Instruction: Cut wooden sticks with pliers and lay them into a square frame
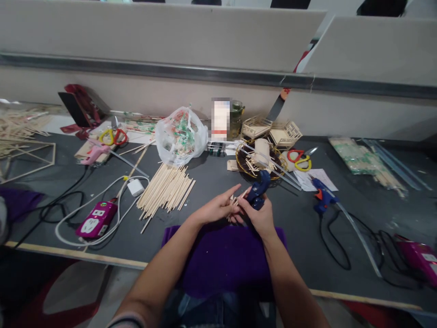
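Observation:
My left hand (218,206) is closed on a few short pale wooden sticks (235,200), above the near middle of the grey table. Close against it, my right hand (259,212) grips a dark blue hand tool (260,187) with a curved body; its exact kind is unclear. The right fingertips also reach the sticks, and the hands cover part of them. Left of my hands lies a spread pile of long wooden sticks (167,189). A purple cloth (225,259) is under my forearms at the table edge.
Behind my hands stand a round basket (241,168) and a white plastic bag (164,141). A blue glue gun (326,196) and scissors (302,159) lie right. A pink glue gun (92,152), a magenta power box (97,218) and cables are left. A low partition (153,36) borders the back.

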Available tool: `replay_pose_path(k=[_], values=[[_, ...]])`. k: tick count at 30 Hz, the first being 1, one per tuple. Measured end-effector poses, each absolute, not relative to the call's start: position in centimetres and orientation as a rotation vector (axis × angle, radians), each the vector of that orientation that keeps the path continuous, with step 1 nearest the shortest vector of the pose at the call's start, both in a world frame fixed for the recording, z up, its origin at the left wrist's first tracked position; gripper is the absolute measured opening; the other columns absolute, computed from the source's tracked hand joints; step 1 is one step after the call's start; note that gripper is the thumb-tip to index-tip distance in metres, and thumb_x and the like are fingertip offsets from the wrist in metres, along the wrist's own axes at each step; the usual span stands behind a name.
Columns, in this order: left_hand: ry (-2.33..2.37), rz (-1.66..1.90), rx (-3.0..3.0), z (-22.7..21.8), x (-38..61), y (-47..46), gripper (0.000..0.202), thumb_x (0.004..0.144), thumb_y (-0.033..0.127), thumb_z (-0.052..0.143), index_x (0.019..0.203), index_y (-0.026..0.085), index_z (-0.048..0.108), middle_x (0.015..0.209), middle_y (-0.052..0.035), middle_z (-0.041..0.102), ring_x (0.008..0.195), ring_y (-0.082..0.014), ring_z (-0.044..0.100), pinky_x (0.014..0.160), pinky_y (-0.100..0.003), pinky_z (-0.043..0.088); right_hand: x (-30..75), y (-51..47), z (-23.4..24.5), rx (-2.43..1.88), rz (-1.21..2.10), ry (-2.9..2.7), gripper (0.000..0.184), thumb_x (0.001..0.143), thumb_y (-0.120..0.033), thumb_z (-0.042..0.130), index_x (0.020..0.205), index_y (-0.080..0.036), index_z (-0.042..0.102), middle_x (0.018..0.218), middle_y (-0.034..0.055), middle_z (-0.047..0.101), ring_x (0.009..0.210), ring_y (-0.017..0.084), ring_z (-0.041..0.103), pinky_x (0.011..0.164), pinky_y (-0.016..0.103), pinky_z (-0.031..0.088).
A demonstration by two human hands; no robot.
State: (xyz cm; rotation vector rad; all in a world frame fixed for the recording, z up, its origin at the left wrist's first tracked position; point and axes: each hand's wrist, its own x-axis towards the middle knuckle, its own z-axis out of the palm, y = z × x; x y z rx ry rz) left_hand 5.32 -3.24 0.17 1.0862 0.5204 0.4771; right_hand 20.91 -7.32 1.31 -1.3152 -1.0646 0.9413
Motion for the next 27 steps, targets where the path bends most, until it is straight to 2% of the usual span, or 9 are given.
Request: replay_pose_path(k=[2, 4, 7, 9, 13, 21, 24, 27], values=[[0.642, 0.542, 1.143, 0.5, 4.6, -2.8, 0.075, 0.086, 0.041, 0.060, 0.148, 0.015, 0.025, 0.090, -0.0100, 0.072, 0.074, -0.0173, 0.068, 0.069, -0.029, 0.050, 21.2, -7.2, 1.3, -1.310, 0.860, -0.976, 0.029, 0.067, -0.033, 0.076, 0.084, -0.018, 0.059, 0.073, -0.0004, 0.064, 0.063, 0.014, 0.060, 0.065, 0.028, 0.051], [0.844, 0.602, 1.282, 0.7, 4.0, -2.4, 0.052, 0.091, 0.042, 0.051, 0.133, 0.013, 0.046, 0.091, -0.0106, 0.070, 0.071, -0.0162, 0.066, 0.067, -0.030, 0.050, 21.7, -7.0, 1.0, -1.285, 0.805, -0.872, 0.030, 0.066, -0.032, 0.078, 0.084, -0.018, 0.058, 0.072, -0.0014, 0.063, 0.062, 0.013, 0.058, 0.064, 0.028, 0.050], [1.185, 0.641, 1.673, 0.4, 3.7, -2.2, 0.028, 0.090, 0.031, 0.049, 0.109, 0.015, 0.062, 0.091, -0.0081, 0.067, 0.076, -0.0172, 0.062, 0.072, -0.031, 0.049, 22.5, -6.6, 0.5, -1.247, 0.807, -0.778, 0.032, 0.065, -0.031, 0.079, 0.084, -0.018, 0.057, 0.070, -0.0032, 0.060, 0.058, 0.011, 0.055, 0.059, 0.027, 0.048], [1.313, 0.607, 1.922, 0.1, 4.1, -2.4, 0.021, 0.087, 0.020, 0.051, 0.103, 0.016, 0.063, 0.095, -0.0079, 0.064, 0.085, -0.0188, 0.061, 0.079, -0.031, 0.047, 22.7, -6.4, 0.3, -1.239, 0.813, -0.768, 0.033, 0.065, -0.031, 0.079, 0.084, -0.018, 0.056, 0.069, -0.0036, 0.059, 0.058, 0.011, 0.054, 0.058, 0.026, 0.047], [1.359, 0.444, 2.156, 0.0, 5.2, -3.3, 0.025, 0.086, 0.011, 0.046, 0.106, 0.016, 0.060, 0.100, -0.0094, 0.061, 0.090, -0.0200, 0.060, 0.081, -0.030, 0.047, 22.6, -6.5, 0.2, -1.270, 0.817, -0.800, 0.033, 0.065, -0.031, 0.079, 0.085, -0.018, 0.057, 0.073, -0.0029, 0.059, 0.060, 0.011, 0.055, 0.061, 0.027, 0.048], [1.455, 0.498, 2.161, 0.7, 5.2, -3.5, 0.026, 0.086, 0.012, 0.050, 0.110, 0.016, 0.060, 0.101, -0.0103, 0.065, 0.091, -0.0208, 0.062, 0.081, -0.031, 0.048, 22.6, -6.7, 0.0, -1.333, 0.811, -0.883, 0.031, 0.066, -0.033, 0.078, 0.085, -0.019, 0.057, 0.073, -0.0029, 0.059, 0.064, 0.012, 0.057, 0.066, 0.028, 0.050], [1.475, 0.580, 2.102, 0.9, 4.8, -3.2, 0.023, 0.086, 0.012, 0.051, 0.105, 0.016, 0.064, 0.099, -0.0100, 0.068, 0.091, -0.0208, 0.063, 0.081, -0.031, 0.048, 22.7, -6.6, -0.3, -1.353, 0.815, -0.908, 0.032, 0.066, -0.035, 0.078, 0.085, -0.019, 0.057, 0.073, -0.0027, 0.060, 0.064, 0.013, 0.058, 0.065, 0.028, 0.051], [1.371, 0.737, 1.961, 1.2, 4.8, -3.2, 0.018, 0.087, 0.019, 0.051, 0.095, 0.018, 0.068, 0.093, -0.0072, 0.070, 0.087, -0.0190, 0.064, 0.079, -0.029, 0.048, 22.6, -6.6, -0.4, -1.351, 0.854, -0.921, 0.035, 0.065, -0.036, 0.078, 0.087, -0.019, 0.057, 0.073, -0.0027, 0.060, 0.064, 0.013, 0.059, 0.064, 0.028, 0.051]])
